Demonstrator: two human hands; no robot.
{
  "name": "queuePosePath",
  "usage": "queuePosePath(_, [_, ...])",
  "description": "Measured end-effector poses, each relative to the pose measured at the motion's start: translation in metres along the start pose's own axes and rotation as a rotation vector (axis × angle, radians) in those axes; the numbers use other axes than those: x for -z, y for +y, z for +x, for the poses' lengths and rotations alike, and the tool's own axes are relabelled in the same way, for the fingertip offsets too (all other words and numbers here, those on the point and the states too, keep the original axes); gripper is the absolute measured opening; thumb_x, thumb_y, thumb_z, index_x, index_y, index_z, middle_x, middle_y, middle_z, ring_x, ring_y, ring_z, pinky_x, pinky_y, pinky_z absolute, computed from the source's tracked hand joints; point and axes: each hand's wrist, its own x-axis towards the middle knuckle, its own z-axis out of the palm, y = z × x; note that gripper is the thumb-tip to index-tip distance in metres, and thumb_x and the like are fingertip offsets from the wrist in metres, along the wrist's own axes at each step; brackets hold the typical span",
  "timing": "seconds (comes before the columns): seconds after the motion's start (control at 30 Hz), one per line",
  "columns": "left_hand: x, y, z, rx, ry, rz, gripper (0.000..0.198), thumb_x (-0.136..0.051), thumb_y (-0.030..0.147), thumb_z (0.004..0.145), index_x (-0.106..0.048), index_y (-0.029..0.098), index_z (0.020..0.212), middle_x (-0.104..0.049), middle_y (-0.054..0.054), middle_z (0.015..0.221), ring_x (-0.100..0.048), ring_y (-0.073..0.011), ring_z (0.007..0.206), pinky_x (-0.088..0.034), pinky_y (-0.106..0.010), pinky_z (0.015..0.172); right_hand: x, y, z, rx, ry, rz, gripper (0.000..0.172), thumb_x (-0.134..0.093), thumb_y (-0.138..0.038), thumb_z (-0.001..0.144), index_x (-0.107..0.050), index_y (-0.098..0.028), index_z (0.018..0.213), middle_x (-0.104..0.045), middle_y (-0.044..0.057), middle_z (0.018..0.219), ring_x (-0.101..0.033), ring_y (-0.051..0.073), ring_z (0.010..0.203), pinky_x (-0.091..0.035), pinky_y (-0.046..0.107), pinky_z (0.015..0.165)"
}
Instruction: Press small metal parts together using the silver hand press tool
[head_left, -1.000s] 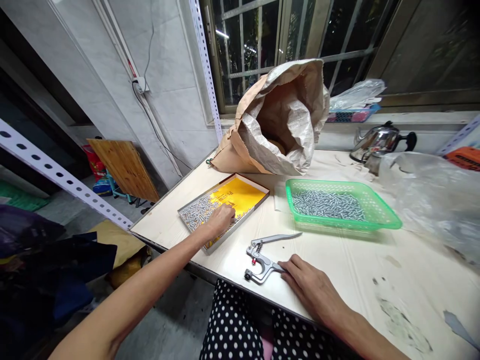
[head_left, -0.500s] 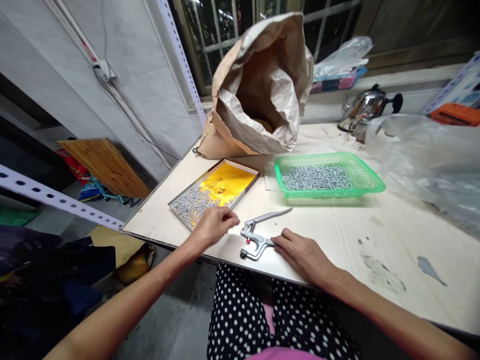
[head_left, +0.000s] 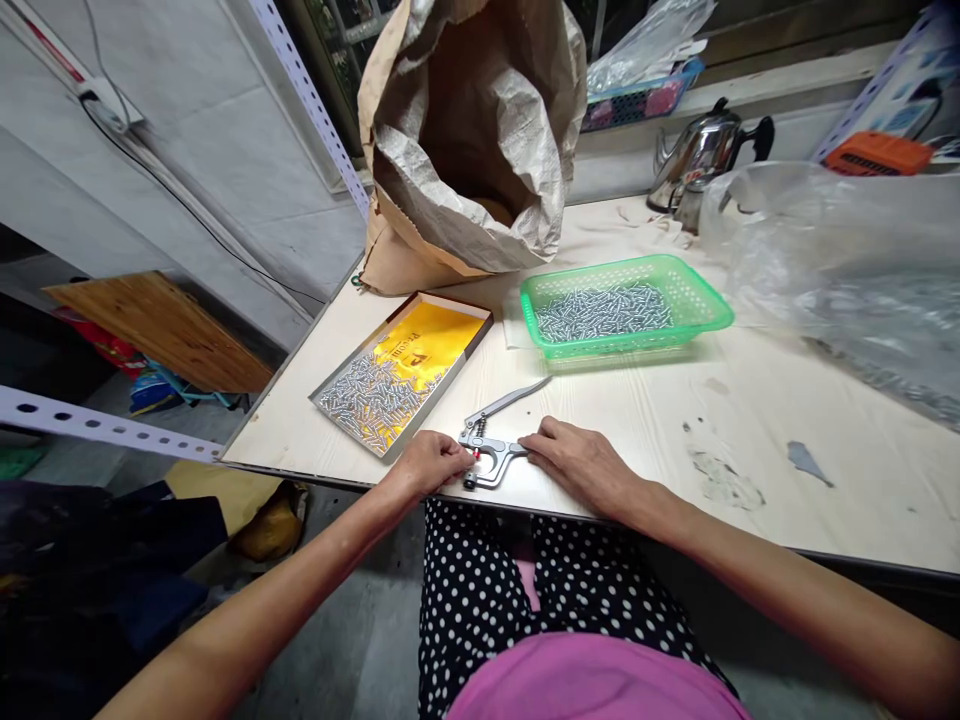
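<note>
Pliers (head_left: 496,443): grey, red-tipped | right fingers (head_left: 546,442) closed round lower handle (head_left: 520,448) | left fingers (head_left: 455,461) pinched, contents unclear

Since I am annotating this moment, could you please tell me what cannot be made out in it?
All in the head view:
Whether the left hand pinches a small piece: too small to tell.
Handle end of the pliers: hidden by the right hand.
Bottom of the paper sack: dark and partly screened by its own folds.
Right part of the clear plastic bag: cut off by the right edge.
</note>
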Motion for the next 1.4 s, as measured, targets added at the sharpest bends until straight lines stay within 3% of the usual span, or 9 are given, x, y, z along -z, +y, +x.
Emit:
queuePosePath(0.23, [0.0, 0.003, 0.008, 0.05, -0.088, 0.081, 0.028, -0.065, 0.042, 0.07, -0.06, 0.016, 0.063, -0.045, 0.007, 0.044, -0.034, -0.0079, 0.041, -0.022, -0.023, 0.046, 0.002, 0.0, 0.0, -0.012, 0.006, 0.002, 0.021, -0.045, -0.024, 0.098, -0.063, -0.021, 0.107, -0.055, 0.004, 0.092, -0.05, 0.014, 0.076, -0.033, 0.025, 0.061])
queuePosePath(0.43, [0.006, 0.01, 0.011, 0.069, -0.208, 0.188, 0.029, -0.065, 0.04, 0.068, -0.053, 0.018, 0.053, -0.043, 0.006, 0.04, -0.037, -0.0088, 0.041, -0.025, -0.023, 0.045, 0.003, 0.0, 0.0, 0.005, -0.005, 0.003, 0.021, -0.045, -0.023, 0.097, -0.063, -0.022, 0.108, -0.056, 0.004, 0.091, -0.05, 0.014, 0.076, -0.03, 0.025, 0.059])
queuePosePath(0.67, [0.007, 0.018, 0.015, 0.073, -0.236, 0.313, 0.023, -0.066, 0.032, 0.064, -0.054, 0.018, 0.05, -0.043, 0.006, 0.041, -0.038, -0.0088, 0.041, -0.025, -0.023, 0.045, 0.001, 0.002, 0.001, 0.009, 0.001, 0.0, 0.021, -0.044, -0.024, 0.098, -0.063, -0.022, 0.105, -0.055, 0.004, 0.091, -0.048, 0.013, 0.075, -0.028, 0.026, 0.058])
queuePosePath(0.83, [0.003, 0.012, 0.011, 0.12, -0.299, 0.142, 0.033, -0.067, 0.04, 0.067, -0.053, 0.018, 0.047, -0.046, 0.004, 0.042, -0.036, -0.0083, 0.041, -0.025, -0.023, 0.043, 0.003, 0.0, -0.001, 0.004, 0.001, 0.017, 0.017, -0.047, -0.024, 0.097, -0.063, -0.021, 0.103, -0.054, 0.003, 0.089, -0.048, 0.014, 0.075, -0.029, 0.025, 0.059])
queuePosePath(0.93, [0.0, 0.01, 0.005, 0.185, -0.264, 0.023, 0.033, -0.068, 0.041, 0.068, -0.054, 0.017, 0.05, -0.048, 0.004, 0.045, -0.038, -0.008, 0.042, -0.025, -0.022, 0.042, 0.012, 0.002, -0.003, 0.019, -0.023, 0.046, 0.016, -0.053, -0.029, 0.095, -0.062, -0.02, 0.104, -0.055, 0.005, 0.094, -0.051, 0.016, 0.081, -0.038, 0.027, 0.065])
queuePosePath(1.07, [-0.002, 0.011, 0.0, 0.235, -0.253, -0.084, 0.033, -0.073, 0.042, 0.066, -0.053, 0.017, 0.057, -0.051, 0.005, 0.047, -0.039, -0.0066, 0.041, -0.023, -0.02, 0.04, 0.024, 0.021, 0.004, 0.058, 0.032, 0.001, 0.053, -0.065, -0.047, 0.085, -0.051, -0.017, 0.126, -0.052, 0.015, 0.123, -0.049, 0.029, 0.109, -0.043, 0.043, 0.088])
queuePosePath(1.2, [-0.002, 0.011, 0.001, 0.272, -0.268, -0.123, 0.037, -0.077, 0.047, 0.061, -0.056, 0.016, 0.062, -0.052, 0.006, 0.047, -0.039, -0.0057, 0.041, -0.023, -0.019, 0.039, 0.021, 0.046, 0.025, 0.141, -0.02, -0.066, 0.097, -0.067, -0.07, 0.07, -0.035, -0.014, 0.143, -0.031, 0.022, 0.148, -0.024, 0.041, 0.136, -0.028, 0.055, 0.104])
queuePosePath(1.27, [-0.002, 0.012, 0.002, 0.279, -0.268, -0.121, 0.038, -0.077, 0.048, 0.06, -0.057, 0.016, 0.062, -0.052, 0.006, 0.047, -0.039, -0.0053, 0.041, -0.024, -0.018, 0.039, 0.02, 0.051, 0.036, 0.176, -0.078, -0.075, 0.105, -0.065, -0.076, 0.066, -0.034, -0.012, 0.143, -0.033, 0.022, 0.147, -0.024, 0.042, 0.136, -0.026, 0.057, 0.106])
queuePosePath(1.4, [-0.001, 0.012, 0.003, 0.285, -0.277, -0.107, 0.038, -0.077, 0.046, 0.062, -0.054, 0.016, 0.059, -0.051, 0.006, 0.046, -0.039, -0.0052, 0.04, -0.024, -0.018, 0.038, 0.027, 0.045, 0.05, 0.192, -0.151, -0.106, 0.101, -0.069, -0.073, 0.064, -0.041, -0.01, 0.138, -0.051, 0.02, 0.129, -0.044, 0.039, 0.119, -0.031, 0.057, 0.101])
